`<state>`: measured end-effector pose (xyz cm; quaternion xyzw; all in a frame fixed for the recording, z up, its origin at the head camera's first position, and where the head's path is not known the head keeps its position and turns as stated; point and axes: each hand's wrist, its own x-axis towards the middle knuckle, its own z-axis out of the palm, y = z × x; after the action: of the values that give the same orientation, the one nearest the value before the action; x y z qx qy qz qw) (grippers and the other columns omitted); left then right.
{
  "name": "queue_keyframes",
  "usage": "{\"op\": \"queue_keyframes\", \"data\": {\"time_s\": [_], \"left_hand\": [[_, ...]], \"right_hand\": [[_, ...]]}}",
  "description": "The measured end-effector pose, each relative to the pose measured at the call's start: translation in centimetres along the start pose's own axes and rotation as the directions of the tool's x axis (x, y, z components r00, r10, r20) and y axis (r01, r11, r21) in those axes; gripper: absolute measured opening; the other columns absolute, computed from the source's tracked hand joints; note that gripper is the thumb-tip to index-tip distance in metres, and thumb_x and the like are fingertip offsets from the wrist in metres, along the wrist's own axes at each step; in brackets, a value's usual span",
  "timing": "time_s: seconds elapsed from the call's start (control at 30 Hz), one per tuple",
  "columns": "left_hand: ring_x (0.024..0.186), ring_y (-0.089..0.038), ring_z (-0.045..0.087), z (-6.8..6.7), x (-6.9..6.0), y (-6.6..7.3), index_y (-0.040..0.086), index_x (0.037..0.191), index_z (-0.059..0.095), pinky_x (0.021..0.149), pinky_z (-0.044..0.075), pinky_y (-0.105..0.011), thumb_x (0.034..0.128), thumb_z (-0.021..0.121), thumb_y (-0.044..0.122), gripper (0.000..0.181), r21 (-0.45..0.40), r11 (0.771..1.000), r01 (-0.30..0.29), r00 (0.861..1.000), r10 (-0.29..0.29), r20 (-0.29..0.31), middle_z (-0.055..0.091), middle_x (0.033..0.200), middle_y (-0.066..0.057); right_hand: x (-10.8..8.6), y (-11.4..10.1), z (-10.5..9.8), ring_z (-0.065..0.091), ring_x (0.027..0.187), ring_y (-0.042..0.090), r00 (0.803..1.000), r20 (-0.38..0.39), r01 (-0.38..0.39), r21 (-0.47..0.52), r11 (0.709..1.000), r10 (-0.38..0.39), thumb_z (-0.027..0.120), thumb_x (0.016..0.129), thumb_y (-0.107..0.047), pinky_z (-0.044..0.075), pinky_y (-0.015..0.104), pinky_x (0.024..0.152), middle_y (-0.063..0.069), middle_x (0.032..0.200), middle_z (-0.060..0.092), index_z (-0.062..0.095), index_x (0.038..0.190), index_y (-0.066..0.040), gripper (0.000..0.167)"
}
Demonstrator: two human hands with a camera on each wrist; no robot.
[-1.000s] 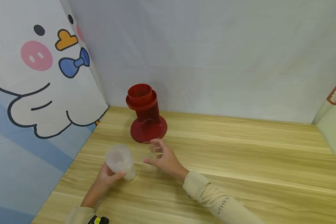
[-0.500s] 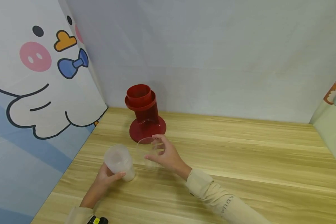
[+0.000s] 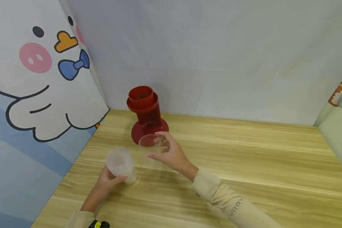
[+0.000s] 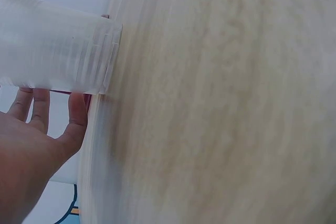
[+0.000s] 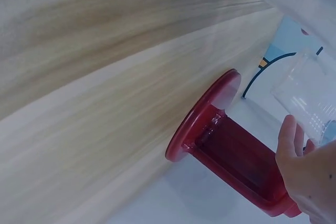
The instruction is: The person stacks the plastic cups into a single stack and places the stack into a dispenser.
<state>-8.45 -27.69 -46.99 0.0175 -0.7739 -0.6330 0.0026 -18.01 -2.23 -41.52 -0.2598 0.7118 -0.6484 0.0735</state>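
Note:
My left hand (image 3: 107,181) grips a stack of translucent plastic cups (image 3: 122,164), which stands on the table at the left; in the left wrist view the nested layers of the stack (image 4: 63,48) show near the tabletop. A single clear plastic cup (image 3: 149,141) is between the thumb and fingers of my right hand (image 3: 174,155), to the right of the stack. The cup is held above the table, open rim upward, and overlaps the front of the red stand's base. From the right wrist, the clear cup (image 5: 308,90) appears beside the red stand (image 5: 231,145).
Behind the hands stands a red plastic stand (image 3: 149,114) with a round base and a collared tube top. The wood-patterned table (image 3: 245,155) stretches right. A pale cloth wall (image 3: 216,63) closes the back, and a cartoon-printed sheet (image 3: 45,104) the left side.
My right hand has lifted the clear cup upward and away from me, toward the red stand's base. My left hand and the stack of cups stay nearly in place.

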Motion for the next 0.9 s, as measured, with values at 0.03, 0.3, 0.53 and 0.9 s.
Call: {"op": "queue_keyframes", "data": {"time_s": [0.03, 0.3, 0.53, 0.9], "left_hand": [[0.105, -0.01, 0.052, 0.0, 0.0, 0.0, 0.007, 0.139, 0.027, 0.087, 0.042, -0.021, 0.0821, 0.067, 0.005, 0.07, -0.001, 1.0, 0.002, 1.0, -0.002, 0.0, 0.046, 0.122, -0.007], [0.105, -0.008, 0.051, 0.2, -0.1, 0.2, 0.004, 0.14, 0.027, 0.087, 0.041, -0.02, 0.0822, 0.066, 0.003, 0.07, 0.009, 1.0, -0.007, 1.0, 0.007, -0.005, 0.046, 0.121, -0.005], [0.105, -0.009, 0.052, 0.2, 0.0, 0.1, 0.005, 0.14, 0.027, 0.087, 0.041, -0.02, 0.0822, 0.066, 0.004, 0.07, 0.012, 1.0, 0.002, 1.0, -0.002, -0.004, 0.046, 0.121, -0.006], [0.105, -0.008, 0.051, 0.1, 0.0, 0.1, 0.004, 0.14, 0.027, 0.087, 0.04, -0.018, 0.0819, 0.066, 0.003, 0.07, 0.017, 1.0, -0.012, 1.0, 0.012, -0.007, 0.047, 0.12, -0.004]], "right_hand": [[0.0, -0.2, -0.1, 0.056, 0.104, 0.029, 1.0, 0.0, 0.002, -0.005, 1.0, -0.002, 0.081, 0.074, -0.014, 0.046, 0.051, 0.088, 0.01, 0.112, 0.058, 0.047, 0.13, -0.01, 0.065], [-0.6, -4.5, -0.5, 0.053, 0.105, 0.042, 0.999, 0.036, 0.038, 0.0, 0.999, -0.038, 0.076, 0.077, -0.003, 0.044, 0.055, 0.088, 0.025, 0.115, 0.055, 0.043, 0.13, 0.004, 0.063], [-0.4, -5.3, -0.5, 0.055, 0.102, 0.036, 0.997, 0.057, 0.049, -0.025, 0.999, -0.047, 0.075, 0.077, -0.004, 0.045, 0.052, 0.088, 0.024, 0.116, 0.056, 0.042, 0.131, 0.003, 0.063], [0.5, -3.8, 0.0, 0.058, 0.097, 0.019, 0.991, 0.049, 0.128, -0.062, 0.99, -0.125, 0.081, 0.075, -0.016, 0.049, 0.041, 0.083, 0.008, 0.112, 0.059, 0.046, 0.13, -0.012, 0.065]]}}
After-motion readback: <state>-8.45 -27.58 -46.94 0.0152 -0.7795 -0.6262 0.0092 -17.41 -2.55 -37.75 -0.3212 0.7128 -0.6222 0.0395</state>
